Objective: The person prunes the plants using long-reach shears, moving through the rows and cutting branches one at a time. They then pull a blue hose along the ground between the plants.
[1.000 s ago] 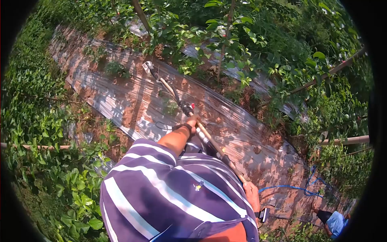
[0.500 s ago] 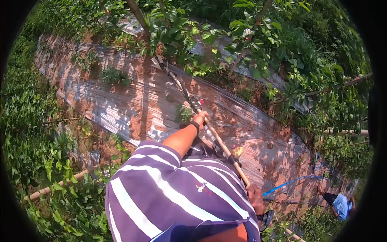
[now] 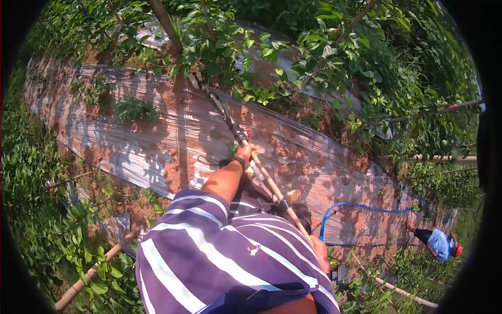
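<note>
A long wooden pole (image 3: 269, 180) with black fittings runs slantwise in front of me. Its pale flat end (image 3: 195, 81) lies close over the ground at the foot of the plants. My left hand (image 3: 246, 152) is wrapped round the pole just below a black clamp (image 3: 239, 134) with a red part beside it. Lower down, near my right side, my right hand (image 3: 320, 253) closes round the pole's rear part, its fingers partly hidden. A dark band circles my left wrist.
Silvery plastic film (image 3: 141, 152) covers the reddish soil. Leafy plants (image 3: 329, 52) and slanting poles (image 3: 97, 269) border the strip. A blue hose (image 3: 361, 207) curves along the ground at right, near a person (image 3: 442, 243) in a blue top.
The view has shifted, and the pole with both hands on it now appears farther left. The blue hose near my right hand has changed from a straight run to a raised curve.
</note>
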{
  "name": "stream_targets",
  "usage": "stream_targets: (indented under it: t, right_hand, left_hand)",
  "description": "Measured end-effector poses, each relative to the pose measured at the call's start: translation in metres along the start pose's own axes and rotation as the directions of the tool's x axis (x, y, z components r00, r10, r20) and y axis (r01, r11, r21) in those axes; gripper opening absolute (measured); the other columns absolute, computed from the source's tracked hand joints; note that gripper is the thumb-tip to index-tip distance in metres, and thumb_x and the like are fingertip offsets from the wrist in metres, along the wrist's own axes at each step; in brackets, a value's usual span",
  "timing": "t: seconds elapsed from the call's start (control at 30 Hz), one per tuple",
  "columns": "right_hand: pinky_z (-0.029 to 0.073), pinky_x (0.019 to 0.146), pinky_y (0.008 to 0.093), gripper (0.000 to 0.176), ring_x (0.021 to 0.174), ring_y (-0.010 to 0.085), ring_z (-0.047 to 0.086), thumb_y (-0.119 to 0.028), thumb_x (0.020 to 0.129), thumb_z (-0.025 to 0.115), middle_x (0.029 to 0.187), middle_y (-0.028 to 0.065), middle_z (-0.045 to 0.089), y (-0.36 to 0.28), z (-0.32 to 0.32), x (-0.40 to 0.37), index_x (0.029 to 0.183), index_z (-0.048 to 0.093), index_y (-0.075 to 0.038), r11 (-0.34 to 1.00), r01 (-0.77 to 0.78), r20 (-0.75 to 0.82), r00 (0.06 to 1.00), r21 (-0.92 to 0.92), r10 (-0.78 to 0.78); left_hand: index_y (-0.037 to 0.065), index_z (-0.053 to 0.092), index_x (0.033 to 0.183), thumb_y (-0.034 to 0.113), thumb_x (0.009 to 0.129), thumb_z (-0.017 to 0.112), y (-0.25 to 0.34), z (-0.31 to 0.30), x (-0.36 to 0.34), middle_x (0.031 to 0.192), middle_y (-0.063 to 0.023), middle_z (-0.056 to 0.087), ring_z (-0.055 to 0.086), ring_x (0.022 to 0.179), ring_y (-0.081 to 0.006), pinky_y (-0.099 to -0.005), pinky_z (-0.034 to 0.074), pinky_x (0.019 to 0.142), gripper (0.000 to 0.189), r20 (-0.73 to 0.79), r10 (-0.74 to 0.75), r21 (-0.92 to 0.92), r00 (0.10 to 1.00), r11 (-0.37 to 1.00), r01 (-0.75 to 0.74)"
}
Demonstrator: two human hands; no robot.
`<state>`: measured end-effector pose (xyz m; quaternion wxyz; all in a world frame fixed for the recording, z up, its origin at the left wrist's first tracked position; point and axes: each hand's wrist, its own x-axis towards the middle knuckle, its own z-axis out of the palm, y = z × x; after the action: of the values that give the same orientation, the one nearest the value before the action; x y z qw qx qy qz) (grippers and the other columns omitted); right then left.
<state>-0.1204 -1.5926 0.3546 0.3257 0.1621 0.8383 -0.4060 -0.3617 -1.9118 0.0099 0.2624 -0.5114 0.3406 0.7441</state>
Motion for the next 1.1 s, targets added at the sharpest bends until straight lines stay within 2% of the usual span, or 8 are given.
stream_targets:
  t: [0.1, 0.2, 0.27, 0.4, 0.57, 0.73, 0.83, 1.1]
  right_hand:
    - [0.044, 0.062, 0.0404, 0.029, 0.066, 0.0243, 0.055, -0.027, 0.097, 0.053, 0.071, 0.0219, 0.055, 0.005, 0.004, -0.005, 0.092, 0.061, 0.000, 0.997, 0.005, 0.010, 1.000, -0.078, -0.004]
    - [0.048, 0.076, 0.0365, 0.026, 0.086, 0.0187, 0.062, -0.020, 0.090, 0.060, 0.094, 0.0153, 0.068, 0.047, 0.005, -0.004, 0.107, 0.065, -0.002, 0.996, -0.043, 0.117, 0.992, -0.072, 0.051]
    - [0.048, 0.075, 0.0383, 0.027, 0.085, 0.0233, 0.062, -0.024, 0.091, 0.058, 0.092, 0.0170, 0.067, 0.071, 0.008, 0.001, 0.105, 0.065, -0.002, 0.998, -0.014, 0.093, 0.996, -0.056, 0.020]
    - [0.047, 0.072, 0.0456, 0.041, 0.084, 0.0418, 0.062, -0.042, 0.094, 0.051, 0.087, 0.0241, 0.065, 0.152, 0.040, 0.008, 0.097, 0.065, -0.003, 0.997, 0.063, 0.055, 0.996, 0.044, -0.066]
    - [0.047, 0.075, 0.0464, 0.050, 0.091, 0.0410, 0.064, -0.052, 0.091, 0.051, 0.094, 0.0245, 0.066, 0.048, 0.013, -0.009, 0.101, 0.068, -0.006, 0.975, -0.108, 0.015, 0.994, -0.193, 0.113]
    - [0.048, 0.073, 0.0479, 0.055, 0.085, 0.0417, 0.064, -0.058, 0.089, 0.053, 0.086, 0.0241, 0.066, 0.078, 0.025, -0.003, 0.091, 0.071, -0.006, 0.963, -0.135, 0.026, 0.989, -0.235, 0.145]
    - [0.048, 0.072, 0.0496, 0.055, 0.085, 0.0410, 0.065, -0.058, 0.090, 0.051, 0.085, 0.0221, 0.067, 0.076, 0.031, -0.012, 0.093, 0.071, -0.007, 0.986, -0.092, -0.012, 0.996, -0.135, 0.092]
    - [0.048, 0.071, 0.0491, 0.050, 0.087, 0.0393, 0.064, -0.058, 0.089, 0.053, 0.090, 0.0184, 0.068, 0.090, 0.046, -0.018, 0.095, 0.070, -0.011, 0.985, -0.002, -0.088, 0.996, -0.172, -0.013]
  left_hand:
    - [0.000, 0.047, 0.096, 0.011, 0.088, 0.057, -0.019, -0.010, 0.006, 0.078, -0.0112, 0.046, 0.060, 0.069, -0.0339, -0.0535, 0.059, 0.068, 0.017, 0.126, -0.104, 0.013, 0.986, 0.995, 0.104]
    - [0.006, 0.060, 0.077, 0.020, 0.081, 0.066, -0.016, -0.015, -0.032, 0.066, -0.0054, 0.055, 0.053, 0.050, -0.0196, -0.0362, 0.048, 0.045, 0.016, 0.062, -0.061, 0.292, 0.996, 0.955, 0.040]
    - [0.004, 0.050, 0.103, 0.023, 0.090, 0.062, -0.010, -0.041, -0.025, 0.085, -0.0109, 0.059, 0.068, 0.074, -0.0270, -0.0414, 0.057, 0.059, 0.026, 0.204, -0.195, 0.430, 0.959, 0.898, 0.091]
    - [0.009, 0.051, 0.102, 0.023, 0.088, 0.062, -0.005, -0.067, -0.054, 0.084, -0.0105, 0.060, 0.064, 0.065, -0.0226, -0.0378, 0.054, 0.053, 0.022, 0.007, 0.084, 0.606, 0.996, 0.793, -0.071]
    - [0.009, 0.059, 0.110, 0.028, 0.090, 0.057, 0.007, -0.166, -0.004, 0.086, -0.0099, 0.063, 0.068, 0.074, -0.0296, -0.0440, 0.056, 0.061, 0.028, 0.180, -0.014, 0.529, 0.984, 0.845, -0.084]
    - [0.005, 0.059, 0.087, 0.016, 0.088, 0.051, 0.033, -0.199, 0.025, 0.068, -0.0067, 0.055, 0.057, 0.057, -0.0227, -0.0392, 0.051, 0.054, 0.013, 0.434, 0.170, 0.870, 0.885, 0.175, -0.460]
    - [0.005, 0.056, 0.089, 0.015, 0.086, 0.053, 0.043, -0.137, -0.070, 0.066, -0.0077, 0.053, 0.057, 0.057, -0.0232, -0.0414, 0.050, 0.052, 0.011, 0.100, 0.113, 0.694, 0.989, 0.704, -0.151]
    - [0.008, 0.049, 0.081, 0.016, 0.085, 0.053, 0.034, -0.108, -0.095, 0.065, -0.0073, 0.052, 0.058, 0.056, -0.0252, -0.0425, 0.055, 0.056, 0.010, 0.303, -0.057, 0.762, 0.951, 0.613, -0.206]
